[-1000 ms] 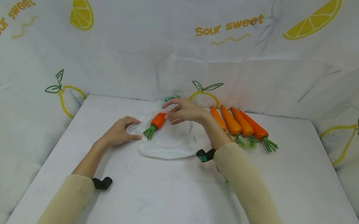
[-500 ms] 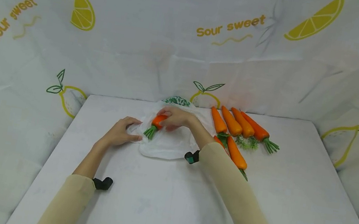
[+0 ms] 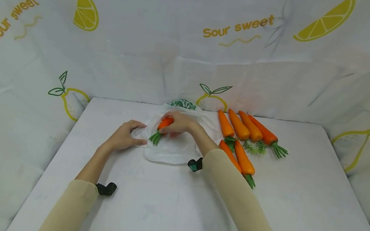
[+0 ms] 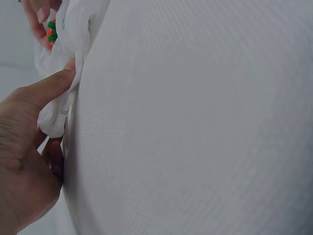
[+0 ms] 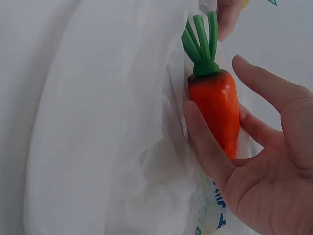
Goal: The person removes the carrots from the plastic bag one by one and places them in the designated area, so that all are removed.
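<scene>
A white plastic bag [image 3: 169, 154] with a green leafy print lies flat at the back of the table. At its left end, my left hand [image 3: 123, 136] holds the bag's edge; in the left wrist view the thumb lies over the gathered plastic [image 4: 73, 32] with fingers beneath. My right hand [image 3: 180, 123] grips an orange-red carrot [image 3: 165, 123] over the bag, its green stalks pointing toward the left hand. Thumb and fingers flank the carrot [image 5: 215, 105] in the right wrist view; its tip is hidden behind the hand.
Right of the bag, several carrots [image 3: 241, 126] lie in a row near the back wall. Two more carrots [image 3: 244, 159] lie in front of them, partly beside the right sleeve [image 3: 233, 179]. A lemon-print cloth [image 3: 145, 44] hangs behind the white table [image 3: 163, 209].
My right hand has lowered onto the carrot and taken hold of it, shifting it slightly. The right forearm has moved left, uncovering the two front carrots. My left hand has stayed put.
</scene>
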The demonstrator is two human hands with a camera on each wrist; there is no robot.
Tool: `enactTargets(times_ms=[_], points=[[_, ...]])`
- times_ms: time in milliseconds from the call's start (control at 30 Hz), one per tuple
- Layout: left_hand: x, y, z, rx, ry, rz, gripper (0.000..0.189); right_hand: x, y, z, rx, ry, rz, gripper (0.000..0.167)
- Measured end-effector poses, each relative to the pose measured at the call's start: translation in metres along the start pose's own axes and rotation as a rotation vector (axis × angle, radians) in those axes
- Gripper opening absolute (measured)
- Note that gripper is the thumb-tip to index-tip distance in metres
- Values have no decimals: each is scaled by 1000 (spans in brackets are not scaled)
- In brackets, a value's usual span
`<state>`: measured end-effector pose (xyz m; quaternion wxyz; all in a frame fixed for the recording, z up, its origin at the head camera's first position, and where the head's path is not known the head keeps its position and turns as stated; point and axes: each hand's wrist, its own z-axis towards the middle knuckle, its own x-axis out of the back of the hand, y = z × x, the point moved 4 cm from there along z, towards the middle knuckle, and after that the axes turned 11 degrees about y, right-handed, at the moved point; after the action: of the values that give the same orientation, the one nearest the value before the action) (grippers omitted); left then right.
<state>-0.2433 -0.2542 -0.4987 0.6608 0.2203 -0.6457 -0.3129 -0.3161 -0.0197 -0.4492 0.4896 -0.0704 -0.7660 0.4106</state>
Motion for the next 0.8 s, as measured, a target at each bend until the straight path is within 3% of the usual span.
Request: enactTargets(times_ms=[567, 800], points=[[1, -1, 0, -3, 8, 7, 64, 4, 4, -12, -60, 25, 133, 66], [0, -2, 0, -11, 8, 14, 64, 6, 7, -14, -61, 58, 211, 46]])
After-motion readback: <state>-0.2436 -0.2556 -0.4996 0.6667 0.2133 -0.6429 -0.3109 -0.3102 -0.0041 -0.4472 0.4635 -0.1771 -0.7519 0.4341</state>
